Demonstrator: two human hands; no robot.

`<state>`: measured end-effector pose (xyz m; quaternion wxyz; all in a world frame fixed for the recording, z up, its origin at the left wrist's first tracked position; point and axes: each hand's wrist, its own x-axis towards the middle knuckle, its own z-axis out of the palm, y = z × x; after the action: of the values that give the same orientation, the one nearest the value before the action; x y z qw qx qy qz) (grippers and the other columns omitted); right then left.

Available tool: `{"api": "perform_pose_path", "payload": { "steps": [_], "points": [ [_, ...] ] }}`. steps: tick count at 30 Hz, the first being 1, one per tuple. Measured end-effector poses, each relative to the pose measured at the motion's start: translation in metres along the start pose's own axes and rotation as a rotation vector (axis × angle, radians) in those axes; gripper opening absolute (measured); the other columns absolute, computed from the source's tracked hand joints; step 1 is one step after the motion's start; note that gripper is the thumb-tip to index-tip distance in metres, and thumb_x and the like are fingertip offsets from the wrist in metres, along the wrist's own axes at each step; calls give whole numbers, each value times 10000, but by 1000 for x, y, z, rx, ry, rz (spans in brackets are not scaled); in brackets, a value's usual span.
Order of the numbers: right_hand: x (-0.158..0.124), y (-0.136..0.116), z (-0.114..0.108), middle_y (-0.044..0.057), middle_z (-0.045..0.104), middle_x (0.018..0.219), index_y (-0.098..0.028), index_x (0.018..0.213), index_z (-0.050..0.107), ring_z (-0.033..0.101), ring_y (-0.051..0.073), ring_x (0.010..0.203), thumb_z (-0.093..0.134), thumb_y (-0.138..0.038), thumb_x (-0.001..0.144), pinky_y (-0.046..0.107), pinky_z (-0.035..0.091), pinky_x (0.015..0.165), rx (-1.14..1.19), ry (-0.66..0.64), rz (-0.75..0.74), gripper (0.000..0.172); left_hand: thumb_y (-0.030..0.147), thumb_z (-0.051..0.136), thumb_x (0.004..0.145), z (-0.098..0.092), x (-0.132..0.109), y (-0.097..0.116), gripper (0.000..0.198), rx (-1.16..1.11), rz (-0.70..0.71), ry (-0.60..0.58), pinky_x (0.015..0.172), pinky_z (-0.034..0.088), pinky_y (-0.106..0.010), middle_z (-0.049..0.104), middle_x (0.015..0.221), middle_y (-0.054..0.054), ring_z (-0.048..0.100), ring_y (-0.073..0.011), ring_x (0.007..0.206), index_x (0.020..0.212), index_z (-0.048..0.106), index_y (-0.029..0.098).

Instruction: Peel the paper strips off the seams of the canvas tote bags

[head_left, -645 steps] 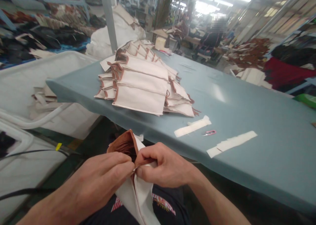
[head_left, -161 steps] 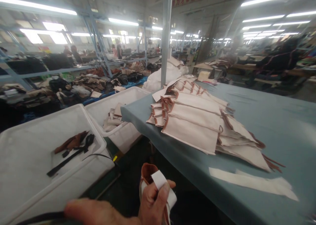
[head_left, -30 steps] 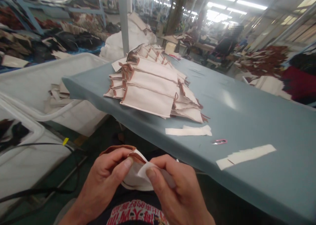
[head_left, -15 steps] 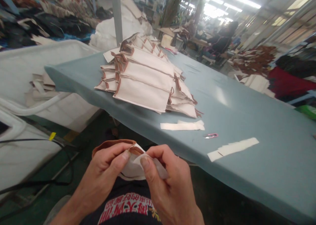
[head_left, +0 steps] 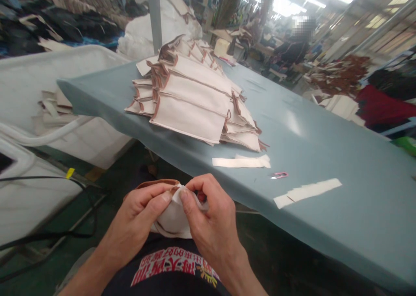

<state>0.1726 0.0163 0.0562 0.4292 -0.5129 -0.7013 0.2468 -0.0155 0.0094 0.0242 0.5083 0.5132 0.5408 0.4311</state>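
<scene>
A white fabric piece [head_left: 172, 220] with a brown edge is held up over my lap, in front of the table's near edge. My left hand [head_left: 139, 213] pinches its brown-trimmed rim between thumb and fingers. Close beside it, my right hand [head_left: 211, 213] pinches the white cloth near the same rim, the fingertips of both hands almost touching. Part of the piece is hidden behind my fingers.
On the blue-green table [head_left: 312, 148] lie a pile of cream pieces with brown edging [head_left: 191, 114], cream strips [head_left: 240, 162], more strips [head_left: 308, 193] and pink snips [head_left: 279, 175]. White bins [head_left: 94, 55] stand left. A person [head_left: 292, 49] sits far back.
My right hand has moved slightly up and left, closer to my left hand, drawing the white cloth toward the rim. The view has shifted a little.
</scene>
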Motion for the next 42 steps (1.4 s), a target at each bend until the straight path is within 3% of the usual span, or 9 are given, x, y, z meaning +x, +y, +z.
{"api": "perform_pose_path", "payload": {
  "steps": [3, 7, 12, 15, 17, 20, 26, 34, 42],
  "points": [
    [-1, 2, 3, 13, 740, 826, -234, 907, 732, 650, 173, 724, 669, -242, 1075, 301, 500, 695, -1, 9, 17, 180, 622, 794, 1026, -4, -1, -11, 425, -49, -50, -8, 921, 660, -310, 931, 1267, -115, 846, -325, 1105, 1072, 999, 253],
    [1, 3, 4, 0, 724, 789, -239, 887, 734, 626, 168, 691, 673, -257, 1048, 289, 500, 673, 23, -18, 61, 173, 620, 808, 1013, -5, 1, -9, 436, -176, -100, -37, 890, 655, -339, 939, 1153, -118, 842, -328, 1042, 1054, 991, 227],
    [3, 1, 4, -15, 706, 764, -240, 878, 733, 621, 159, 667, 680, -290, 1019, 276, 461, 618, 88, -50, 142, 159, 518, 873, 878, 2, 7, 7, 310, -323, -182, -3, 819, 666, -321, 926, 1012, -91, 808, -288, 920, 798, 939, 226],
    [3, -1, 6, -23, 692, 742, -242, 870, 726, 609, 155, 642, 680, -306, 1007, 280, 444, 603, 99, -51, 176, 158, 509, 866, 799, 5, 9, 11, 303, -345, -230, 41, 766, 659, -294, 917, 1042, -98, 793, -279, 918, 703, 906, 224],
    [4, -2, 6, -25, 685, 741, -241, 867, 722, 610, 154, 643, 682, -316, 1000, 281, 438, 605, 110, -59, 194, 158, 501, 858, 780, 6, 9, 11, 297, -340, -231, 62, 758, 652, -275, 908, 1083, -102, 793, -275, 940, 690, 912, 224],
    [5, -3, 4, -28, 674, 744, -240, 865, 723, 611, 154, 657, 691, -324, 988, 277, 428, 608, 141, -104, 233, 152, 458, 861, 767, 5, 10, 8, 248, -323, -200, 79, 738, 632, -240, 868, 989, -80, 769, -251, 917, 668, 914, 237],
    [7, -4, 2, -30, 665, 747, -243, 859, 715, 593, 155, 670, 692, -337, 992, 274, 421, 612, 198, -200, 323, 164, 486, 914, 747, 2, 10, 6, 279, -341, -173, 27, 614, 582, -249, 809, 889, -82, 709, -226, 763, 681, 902, 215],
    [6, -4, 6, -29, 666, 755, -243, 859, 704, 606, 157, 680, 700, -335, 982, 275, 424, 599, 194, -136, 263, 153, 461, 857, 893, -8, 5, -11, 263, -77, -11, -20, 693, 607, -267, 846, 1013, -95, 769, -253, 844, 795, 875, 217],
    [5, 5, 11, -42, 670, 762, -239, 877, 711, 599, 159, 705, 764, -390, 971, 274, 452, 641, 269, -218, 413, 185, 397, 676, 876, 6, 1, 20, 273, 235, 133, 108, 542, 535, -239, 792, 711, -24, 706, -197, 599, 716, 829, 237]
  ]
}}
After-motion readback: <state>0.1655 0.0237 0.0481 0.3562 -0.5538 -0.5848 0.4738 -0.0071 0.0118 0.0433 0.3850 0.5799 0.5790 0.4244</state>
